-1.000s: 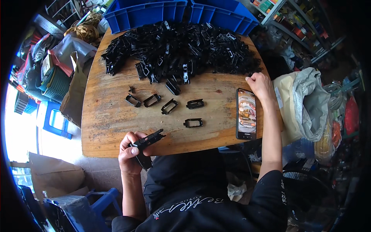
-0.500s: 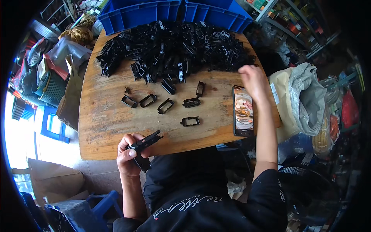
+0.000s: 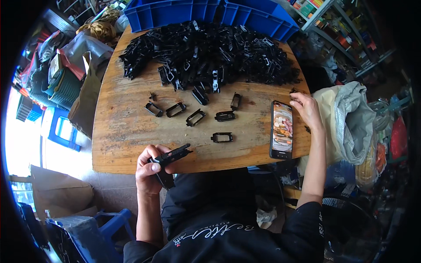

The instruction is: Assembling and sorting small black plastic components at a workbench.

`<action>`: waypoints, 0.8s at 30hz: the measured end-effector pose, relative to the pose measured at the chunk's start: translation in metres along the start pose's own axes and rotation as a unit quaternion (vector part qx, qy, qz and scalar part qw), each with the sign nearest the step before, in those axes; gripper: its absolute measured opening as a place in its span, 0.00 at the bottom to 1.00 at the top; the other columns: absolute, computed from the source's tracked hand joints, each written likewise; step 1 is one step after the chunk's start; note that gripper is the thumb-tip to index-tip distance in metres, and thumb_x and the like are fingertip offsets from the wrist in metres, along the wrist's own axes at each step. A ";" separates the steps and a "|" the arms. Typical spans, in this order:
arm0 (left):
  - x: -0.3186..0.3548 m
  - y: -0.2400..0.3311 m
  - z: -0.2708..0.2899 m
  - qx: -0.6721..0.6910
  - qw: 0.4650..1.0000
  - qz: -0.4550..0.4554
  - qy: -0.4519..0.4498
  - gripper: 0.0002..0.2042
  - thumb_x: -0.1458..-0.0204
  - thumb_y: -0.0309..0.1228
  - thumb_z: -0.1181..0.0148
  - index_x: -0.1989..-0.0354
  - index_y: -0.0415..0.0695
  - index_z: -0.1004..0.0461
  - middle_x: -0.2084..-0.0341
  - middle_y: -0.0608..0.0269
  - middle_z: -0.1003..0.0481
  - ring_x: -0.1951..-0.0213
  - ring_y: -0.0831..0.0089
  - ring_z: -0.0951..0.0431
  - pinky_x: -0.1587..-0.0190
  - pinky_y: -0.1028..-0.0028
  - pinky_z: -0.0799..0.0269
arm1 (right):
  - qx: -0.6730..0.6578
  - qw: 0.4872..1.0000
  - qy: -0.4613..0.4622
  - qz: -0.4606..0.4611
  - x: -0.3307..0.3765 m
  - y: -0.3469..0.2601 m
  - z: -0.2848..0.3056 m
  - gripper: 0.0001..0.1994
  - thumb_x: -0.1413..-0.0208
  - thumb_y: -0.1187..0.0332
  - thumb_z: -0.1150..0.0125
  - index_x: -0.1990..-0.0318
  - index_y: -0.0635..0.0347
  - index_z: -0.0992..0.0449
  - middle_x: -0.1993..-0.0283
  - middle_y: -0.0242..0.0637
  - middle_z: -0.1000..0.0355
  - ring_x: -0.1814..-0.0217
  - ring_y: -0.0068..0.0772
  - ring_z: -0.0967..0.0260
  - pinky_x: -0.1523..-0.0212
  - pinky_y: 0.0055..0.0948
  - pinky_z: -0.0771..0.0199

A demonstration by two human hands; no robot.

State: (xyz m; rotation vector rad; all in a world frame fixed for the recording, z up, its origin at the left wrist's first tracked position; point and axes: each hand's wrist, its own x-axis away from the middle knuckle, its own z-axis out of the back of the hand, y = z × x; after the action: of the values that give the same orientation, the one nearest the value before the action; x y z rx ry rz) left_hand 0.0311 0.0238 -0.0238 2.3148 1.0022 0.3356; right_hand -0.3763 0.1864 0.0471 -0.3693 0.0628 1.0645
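Observation:
My left hand, at the table's near edge, is closed around black plastic parts. One long narrow piece points up to the right; a darker piece hangs below the fingers. My right hand is at the table's right edge, beside a phone with a lit screen. Its thumb and fingers look slightly apart, close to small dark bits; any tiny piece between them is too small to make out. Several black rectangular frames lie mid-table, among them one frame nearest me and another farther back.
A big heap of black plastic parts covers the table's far side, in front of blue crates. To the right stands an open pale sack. A blue stool and cardboard are on the left.
My right hand has moved down and to the right, from beyond the phone to the table's right edge, and its fingers have loosened. My left hand keeps its hold. The view has shifted slightly.

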 end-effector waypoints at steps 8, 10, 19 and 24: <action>0.001 0.000 -0.006 -0.039 0.999 -0.008 0.007 0.12 0.63 0.31 0.40 0.79 0.45 0.40 0.76 0.55 0.33 0.81 0.73 0.34 0.78 0.76 0.37 | -0.151 0.978 0.003 0.142 -0.022 -0.081 -0.006 0.12 0.59 0.73 0.33 0.76 0.67 0.33 0.74 0.31 0.33 0.77 0.19 0.36 0.77 0.21 0.37; 0.000 0.000 -0.004 -0.038 0.999 -0.009 0.002 0.12 0.63 0.31 0.40 0.79 0.45 0.40 0.77 0.56 0.33 0.81 0.73 0.34 0.78 0.76 0.38 | -0.164 0.975 -0.010 0.151 -0.026 -0.090 -0.008 0.12 0.59 0.73 0.33 0.76 0.66 0.33 0.75 0.30 0.34 0.77 0.16 0.38 0.78 0.19 0.39; -0.001 0.000 -0.004 -0.038 0.999 -0.011 -0.008 0.12 0.63 0.32 0.40 0.78 0.45 0.40 0.77 0.56 0.33 0.81 0.73 0.34 0.78 0.75 0.38 | -0.088 0.950 -0.073 0.291 -0.049 -0.102 -0.031 0.17 0.62 0.76 0.33 0.61 0.61 0.27 0.68 0.33 0.34 0.67 0.25 0.34 0.67 0.27 0.32; 0.001 -0.002 0.001 0.003 1.000 -0.012 0.000 0.10 0.66 0.29 0.41 0.79 0.41 0.36 0.71 0.50 0.29 0.80 0.70 0.30 0.77 0.73 0.31 | 0.001 0.940 -0.164 0.299 -0.055 -0.111 -0.045 0.18 0.61 0.72 0.34 0.59 0.63 0.28 0.68 0.38 0.34 0.66 0.37 0.34 0.61 0.36 0.31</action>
State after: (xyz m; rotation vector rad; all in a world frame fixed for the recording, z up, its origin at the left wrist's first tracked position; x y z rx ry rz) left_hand 0.0315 0.0252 -0.0255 2.3071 1.0314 0.3225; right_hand -0.3015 0.0776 0.0470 -0.1647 -0.1307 1.7167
